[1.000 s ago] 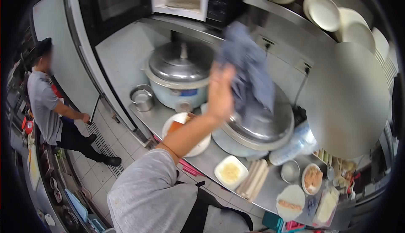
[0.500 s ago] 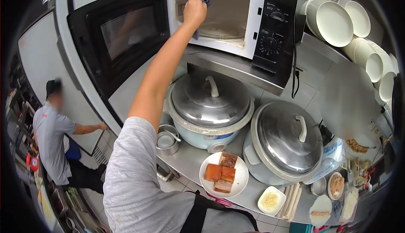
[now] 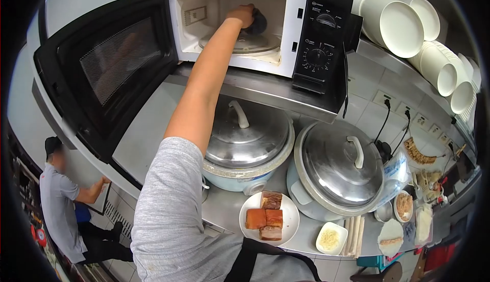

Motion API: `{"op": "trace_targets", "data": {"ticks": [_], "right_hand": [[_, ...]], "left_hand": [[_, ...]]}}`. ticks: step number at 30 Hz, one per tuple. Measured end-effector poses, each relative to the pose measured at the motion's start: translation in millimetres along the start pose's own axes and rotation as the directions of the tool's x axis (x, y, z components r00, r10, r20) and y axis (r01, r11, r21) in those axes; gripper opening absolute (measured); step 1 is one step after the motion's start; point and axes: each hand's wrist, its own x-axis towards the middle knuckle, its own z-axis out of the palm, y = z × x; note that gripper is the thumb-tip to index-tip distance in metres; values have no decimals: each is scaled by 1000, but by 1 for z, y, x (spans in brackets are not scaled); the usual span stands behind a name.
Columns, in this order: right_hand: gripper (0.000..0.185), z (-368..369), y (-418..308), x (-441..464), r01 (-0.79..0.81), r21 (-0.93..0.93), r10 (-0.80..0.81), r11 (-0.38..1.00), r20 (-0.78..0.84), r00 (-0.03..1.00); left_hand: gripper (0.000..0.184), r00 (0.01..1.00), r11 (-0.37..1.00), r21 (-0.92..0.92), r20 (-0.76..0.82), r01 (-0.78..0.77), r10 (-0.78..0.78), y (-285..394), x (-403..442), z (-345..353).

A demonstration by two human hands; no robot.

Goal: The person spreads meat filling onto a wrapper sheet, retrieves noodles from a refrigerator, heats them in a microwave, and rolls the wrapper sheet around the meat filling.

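My left hand reaches into the open microwave, its fingers closed round a dark, bunched cloth. The cloth is near the back of the cavity, just above the glass turntable; whether it touches the glass or the back wall I cannot tell. To the left the microwave door is swung wide. My forearm slants up across the view in front of the shelf and one pot. No part of my right hand is in the picture.
Below the steel shelf stand two lidded cookers. A plate of braised meat blocks and a bowl of pale shreds sit on the counter. Stacked plates are upper right. A co-worker stands at far left.
My left hand has moved the cloth from the cavity's upper left opening rightward and deeper inside. The view has shifted, and a grey blur at right is gone. The co-worker's arm is lower.
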Motion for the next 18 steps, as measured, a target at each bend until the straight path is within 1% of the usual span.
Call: {"op": "trace_targets", "data": {"ticks": [1, 2, 3, 4, 6, 7, 8, 9, 10, 12, 13, 14, 15, 16, 18], "right_hand": [[39, -1, 0, -3, 8, -8, -8, 1000, -11, 1000], [39, 0, 1, -6, 6, -12, -6, 1000, -19, 1000], [39, 0, 1, -10, 16, -31, -16, 999, -25, 1000], [39, -1, 2, -13, 18, -34, -19, 999, -32, 999], [40, -1, 4, -19, 15, -48, -17, 999, -46, 999], [40, -2, 3, -22, 18, -56, -21, 998, -55, 998], [40, -3, 2, -25, 15, -68, -20, 998, -60, 998], [40, -4, 1, -29, 15, -77, -20, 997, -63, 998], [41, -5, -1, -31, 12, -83, -18, 996, -67, 998], [41, -9, -3, -37, 4, -103, -12, 995, -76, 997], [41, -10, -5, -38, 3, -112, -12, 994, -75, 997], [42, -11, -5, -41, -2, -119, -7, 993, -76, 997], [42, -12, -5, -43, -7, -124, -2, 992, -76, 997], [42, -14, -6, -45, -8, -133, -2, 991, -74, 997], [43, -19, -7, -52, -17, -151, 6, 988, -71, 997]], "left_hand": [[47, 1000, 1000, -9, 2, -4, 4, 1, 10, 13], [46, 987, 988, 18, 49, -152, 151, -1, 25, 32], [46, 951, 954, 39, 100, -297, 292, 4, 27, 38], [46, 951, 954, 34, 100, -298, 293, 8, 29, 42], [46, 941, 928, 177, 147, -328, 305, 27, 10, 24], [46, 942, 929, 173, 148, -326, 303, 27, 8, 14], [47, 952, 957, -40, 96, -287, 290, 24, 6, 4], [47, 963, 936, -251, 48, -245, 265, 19, 5, -1], [47, 964, 937, -252, 48, -240, 260, 16, 3, -5], [47, 967, 906, -366, 54, -213, 249, 6, 1, -9], [47, 892, 867, -332, 131, -372, 433, 0, 0, -13], [47, 894, 870, -329, 134, -367, 427, 7, -13, -19], [50, 878, 898, -334, 282, -287, 386, 22, -35, -26], [55, 840, 922, -327, 426, -205, 338, 32, -54, -29], [68, 854, 920, -236, 355, -312, 381, 34, -73, -20]]}}
